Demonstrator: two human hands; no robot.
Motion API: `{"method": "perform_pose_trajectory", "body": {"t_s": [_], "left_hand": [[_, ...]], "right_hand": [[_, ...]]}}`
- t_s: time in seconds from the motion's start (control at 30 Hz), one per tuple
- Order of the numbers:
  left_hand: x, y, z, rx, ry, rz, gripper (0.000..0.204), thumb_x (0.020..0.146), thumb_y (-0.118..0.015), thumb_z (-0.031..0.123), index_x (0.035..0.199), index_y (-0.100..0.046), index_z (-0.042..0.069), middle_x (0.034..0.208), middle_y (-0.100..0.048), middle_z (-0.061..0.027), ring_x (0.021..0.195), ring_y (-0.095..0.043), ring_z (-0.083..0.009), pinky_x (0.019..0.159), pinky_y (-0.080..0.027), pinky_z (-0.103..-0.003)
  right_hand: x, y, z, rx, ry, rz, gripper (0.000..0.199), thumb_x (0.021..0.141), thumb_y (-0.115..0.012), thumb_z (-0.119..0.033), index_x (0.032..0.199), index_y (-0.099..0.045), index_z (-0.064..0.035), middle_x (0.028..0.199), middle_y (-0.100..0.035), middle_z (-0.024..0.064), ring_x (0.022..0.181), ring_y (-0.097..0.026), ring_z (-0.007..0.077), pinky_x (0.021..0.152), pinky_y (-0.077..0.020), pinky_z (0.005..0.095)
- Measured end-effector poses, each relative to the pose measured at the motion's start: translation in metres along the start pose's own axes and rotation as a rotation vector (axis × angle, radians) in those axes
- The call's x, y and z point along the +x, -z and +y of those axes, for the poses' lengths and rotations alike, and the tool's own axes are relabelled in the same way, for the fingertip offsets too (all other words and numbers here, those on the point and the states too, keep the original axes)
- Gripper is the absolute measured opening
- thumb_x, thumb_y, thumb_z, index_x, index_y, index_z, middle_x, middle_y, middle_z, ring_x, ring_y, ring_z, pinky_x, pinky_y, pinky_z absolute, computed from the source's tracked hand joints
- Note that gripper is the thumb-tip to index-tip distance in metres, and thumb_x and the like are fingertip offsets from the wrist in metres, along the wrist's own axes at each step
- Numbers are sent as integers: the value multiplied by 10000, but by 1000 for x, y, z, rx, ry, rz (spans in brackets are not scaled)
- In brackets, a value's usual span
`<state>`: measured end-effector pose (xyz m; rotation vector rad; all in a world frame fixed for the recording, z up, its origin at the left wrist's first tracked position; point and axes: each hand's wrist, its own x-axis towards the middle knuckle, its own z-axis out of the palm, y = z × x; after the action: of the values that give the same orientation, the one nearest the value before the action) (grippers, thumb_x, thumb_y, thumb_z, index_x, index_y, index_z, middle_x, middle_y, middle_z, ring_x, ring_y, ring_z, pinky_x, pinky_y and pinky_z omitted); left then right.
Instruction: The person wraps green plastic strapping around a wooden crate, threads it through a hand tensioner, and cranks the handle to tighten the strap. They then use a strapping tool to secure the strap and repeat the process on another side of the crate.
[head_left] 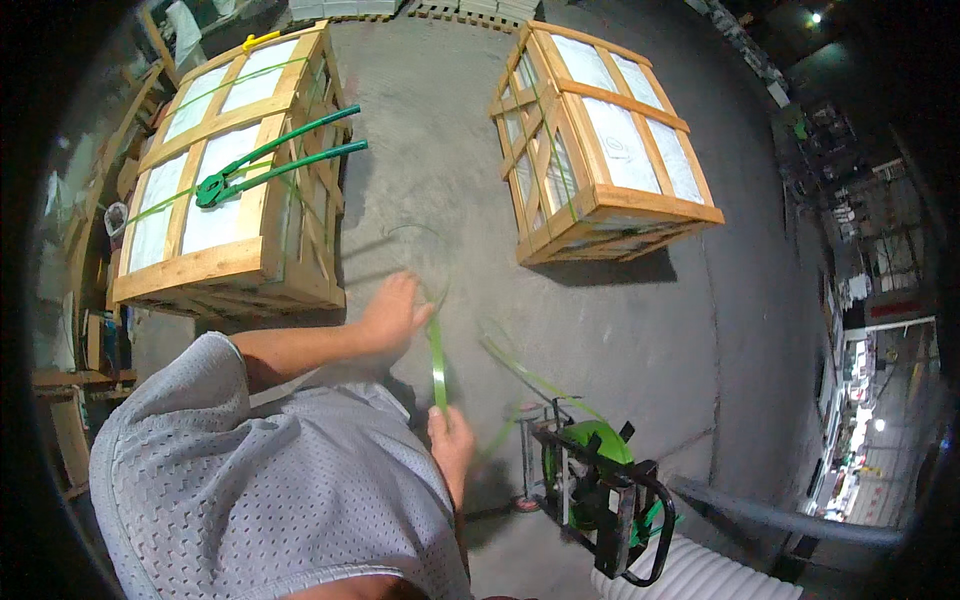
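Note:
A green strap (438, 365) runs between my two hands over the grey floor. My left hand (393, 310) is closed on its far part, and a thin loop of strap curves beyond the fingers. Nearer my body, my right hand (452, 445) pinches the strap's lower part. Green long-handled cutters (270, 160) lie on top of the wooden crate (190, 275) at the left, their handles jutting past its right edge. To the right of my right hand stands a black-framed strap dispenser (600, 475) with a green coil; a strap trails from it onto the floor.
A second wooden crate (650, 205) with white panels and green strapping stands at the far right. A yellow tool (260, 41) rests on the left crate's far end. A white ribbed object (690, 572) lies at the lower right. Pallets (465, 14) stand at the back.

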<state>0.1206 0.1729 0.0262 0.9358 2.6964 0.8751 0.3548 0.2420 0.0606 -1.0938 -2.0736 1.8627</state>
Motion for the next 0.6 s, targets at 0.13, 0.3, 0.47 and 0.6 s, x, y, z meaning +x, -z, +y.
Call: {"method": "perform_pose_trajectory", "body": {"t_s": [0.13,0.3,0.47,0.6], "left_hand": [[11,-19,-8,-1070,978,-389,444,979,-406,390,1043,-510,-37,904,-627,-257,774,-635,-386,687,-519,-490],[55,-6,-9,-1536,875,-83,343,1009,-349,340,991,-467,19,692,-554,-102,598,-570,-278,564,-503,-432],[89,38,-1,-1554,740,36,265,999,-349,281,898,-475,71,628,-460,-25,528,-440,-179,514,-400,-347],[76,42,19,-1489,622,-72,281,1013,-333,308,899,-449,79,580,-377,8,480,-347,-131,446,-350,-312]], "right_hand": [[4,1,37,7,-33,-110,286,930,-587,-296,866,-651,-24,587,-524,3,565,-491,94,547,-407,271],[-15,40,127,-450,-40,-37,294,937,-551,-323,914,-668,-54,667,-601,87,621,-581,168,566,-439,365],[-81,94,200,-713,-56,38,335,949,-514,-346,985,-643,-39,812,-623,120,742,-609,202,650,-456,382],[-109,110,219,-661,-141,59,389,959,-485,-374,1030,-621,-17,907,-620,136,823,-610,218,718,-464,376]]}}
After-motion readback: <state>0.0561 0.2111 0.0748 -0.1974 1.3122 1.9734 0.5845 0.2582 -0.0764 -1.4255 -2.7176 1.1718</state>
